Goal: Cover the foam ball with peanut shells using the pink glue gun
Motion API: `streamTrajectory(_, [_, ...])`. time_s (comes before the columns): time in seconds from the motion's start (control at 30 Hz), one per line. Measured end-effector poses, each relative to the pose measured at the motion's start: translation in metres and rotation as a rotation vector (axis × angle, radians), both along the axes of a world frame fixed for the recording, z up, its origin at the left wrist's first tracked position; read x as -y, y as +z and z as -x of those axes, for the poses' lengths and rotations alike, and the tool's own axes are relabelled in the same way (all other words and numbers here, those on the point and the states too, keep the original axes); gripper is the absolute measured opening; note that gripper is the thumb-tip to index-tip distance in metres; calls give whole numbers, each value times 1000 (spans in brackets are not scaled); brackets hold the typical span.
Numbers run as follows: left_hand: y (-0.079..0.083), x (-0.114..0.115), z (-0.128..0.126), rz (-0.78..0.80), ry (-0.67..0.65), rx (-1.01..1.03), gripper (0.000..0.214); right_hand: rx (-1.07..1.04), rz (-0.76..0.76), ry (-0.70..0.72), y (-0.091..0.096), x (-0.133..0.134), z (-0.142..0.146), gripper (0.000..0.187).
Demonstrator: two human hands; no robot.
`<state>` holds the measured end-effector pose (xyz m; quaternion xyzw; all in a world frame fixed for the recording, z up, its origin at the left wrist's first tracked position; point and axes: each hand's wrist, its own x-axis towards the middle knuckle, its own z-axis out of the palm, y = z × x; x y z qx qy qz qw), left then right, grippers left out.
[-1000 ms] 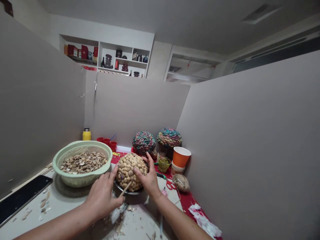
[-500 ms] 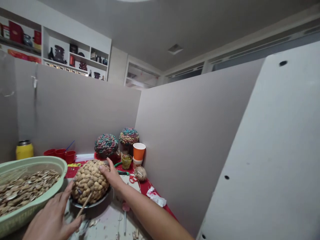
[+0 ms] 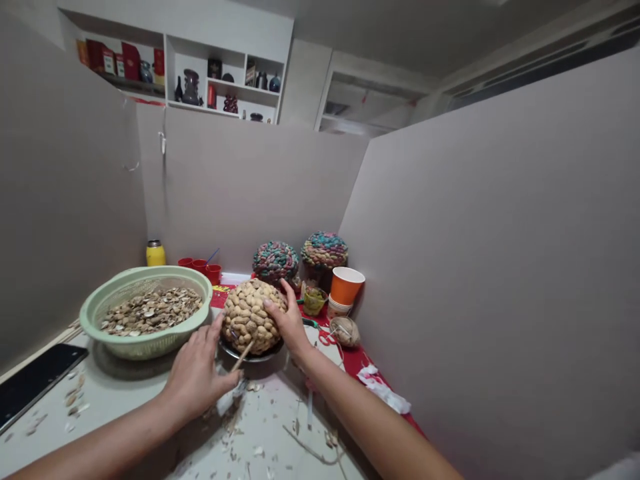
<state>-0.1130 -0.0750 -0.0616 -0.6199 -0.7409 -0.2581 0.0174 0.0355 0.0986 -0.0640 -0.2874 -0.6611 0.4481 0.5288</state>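
Shelves [image 3: 200, 73] recentred, left hand [image 3: 197, 380] pinching stick [image 3: 243, 355], right hand [image 3: 286, 321] on dome [image 3: 247, 317]

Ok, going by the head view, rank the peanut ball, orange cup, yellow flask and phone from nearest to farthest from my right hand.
1. peanut ball: touching the right hand, just to its left.
2. orange cup: a little to the right, by the partition.
3. yellow flask: back left, against the wall.
4. phone: far left, at the table's near edge.
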Motion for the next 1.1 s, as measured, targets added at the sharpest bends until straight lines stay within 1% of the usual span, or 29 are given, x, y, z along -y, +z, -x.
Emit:
streamTrajectory(0.17, [-2, -6, -2, -88, -17, -4, 92, -61, -57, -6, 12, 2, -1, 92])
streamTrajectory(0.3, [-1, -14, -4, -127, -22, 22, 94, -68, -122, -11, 22, -5, -2, 93])
streamTrajectory(0.4, [0, -20, -7, -156, -17, 58, 97, -66, -159, -26, 26, -11, -2, 93])
streamTrajectory(0.6, [-2, -29, -11, -140, -7, 114, 98, -70, -169, -35, 22, -21, -2, 90])
streamTrajectory(0.8, [-8, -31, -11, -109, 8, 139, 99, -66, -151, -27, 18, -17, -2, 89])
streamTrajectory(0.97, [-13, -30, -9, -142, 4, 192, 98, -58, -158, 0, 17, -16, -1, 92])
streamTrajectory(1.1, [-22, -29, -8, -167, 1, 237, 94, -46, -166, 37, 12, -18, 0, 90])
